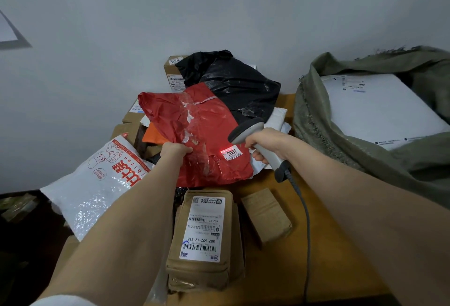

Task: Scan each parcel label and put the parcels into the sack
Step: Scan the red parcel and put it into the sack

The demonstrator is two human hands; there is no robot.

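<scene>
I read "2001" on the red mailer's (pixel 207 123) sticker (pixel 231 152), "502-602-12-815" on the brown parcel's (pixel 194 274) label (pixel 204 227), and "3003" on the rear box (pixel 170 73).

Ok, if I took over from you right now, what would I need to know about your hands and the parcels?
Left hand grips the red parcel by its edge, over the pile.
Right hand holds the scanner, its red light at the parcel's 2001 label.
Done: one white parcel lies in the green sack.
Left: sack the red parcel, then scan and sack the black bag, the white printed bag and the brown boxes on the table.
</scene>
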